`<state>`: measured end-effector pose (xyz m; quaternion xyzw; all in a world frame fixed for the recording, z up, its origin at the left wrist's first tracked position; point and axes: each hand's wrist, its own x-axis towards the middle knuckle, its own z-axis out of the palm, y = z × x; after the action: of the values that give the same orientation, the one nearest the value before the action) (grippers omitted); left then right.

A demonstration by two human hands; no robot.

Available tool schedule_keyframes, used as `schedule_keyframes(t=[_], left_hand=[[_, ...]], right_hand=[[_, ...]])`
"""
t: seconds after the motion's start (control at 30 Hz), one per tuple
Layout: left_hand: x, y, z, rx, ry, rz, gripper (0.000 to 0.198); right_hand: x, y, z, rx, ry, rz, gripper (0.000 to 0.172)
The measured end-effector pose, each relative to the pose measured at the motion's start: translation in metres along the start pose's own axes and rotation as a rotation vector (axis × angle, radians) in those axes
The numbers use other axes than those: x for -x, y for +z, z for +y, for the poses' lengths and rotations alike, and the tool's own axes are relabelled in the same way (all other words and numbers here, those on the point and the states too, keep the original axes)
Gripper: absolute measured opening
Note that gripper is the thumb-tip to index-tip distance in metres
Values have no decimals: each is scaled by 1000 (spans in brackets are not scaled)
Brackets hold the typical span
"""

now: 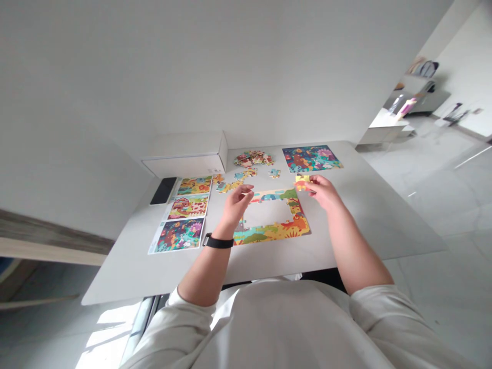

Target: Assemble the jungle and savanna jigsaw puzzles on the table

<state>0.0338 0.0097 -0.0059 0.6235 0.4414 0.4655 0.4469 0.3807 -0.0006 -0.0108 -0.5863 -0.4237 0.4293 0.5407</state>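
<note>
Between the fingertips of my right hand [322, 190] is a yellow and orange puzzle piece [302, 185], raised beside the upper right corner of a partly assembled jigsaw puzzle [274, 231]. The puzzle's colourful border is joined around a bare middle. Over its upper left part, my left hand [236, 205] hovers with loosely bent fingers, thumb a little apart from them and nothing visible in between; it hides that side of the border. Loose puzzle pieces [235, 183] lie just beyond my left hand, and a single blue piece [274, 173] rests farther right.
A heap of puzzle pieces [254, 158] sits at the back near a white box [184, 159]. Three picture sheets [180, 236] line the left, beside a black phone [163, 190]. A finished-looking dark picture [313, 158] lies at the back right of the white table [369, 220].
</note>
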Motion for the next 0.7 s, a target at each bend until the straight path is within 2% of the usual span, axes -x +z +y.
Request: schedule_keyframes(t=[0.1,0.17,0.3,0.5,0.7], left_hand=[[1,32,-4,62,-46,-35,42],[4,48,-10,104,-99,-48,43],[10,60,-23,158,-165,-92,48],[15,58,-29,225,-204,-117,45],[16,60,-28,274,-242,-115,46]], right_hand=[[19,34,1,-146,15,-115,55],[30,55,9,-189,25,-120,55],[49,79,23,-204,43,-156,53],[57,87,29,-186,49,-258,53],[56,82,28,-205,48,-259,51]])
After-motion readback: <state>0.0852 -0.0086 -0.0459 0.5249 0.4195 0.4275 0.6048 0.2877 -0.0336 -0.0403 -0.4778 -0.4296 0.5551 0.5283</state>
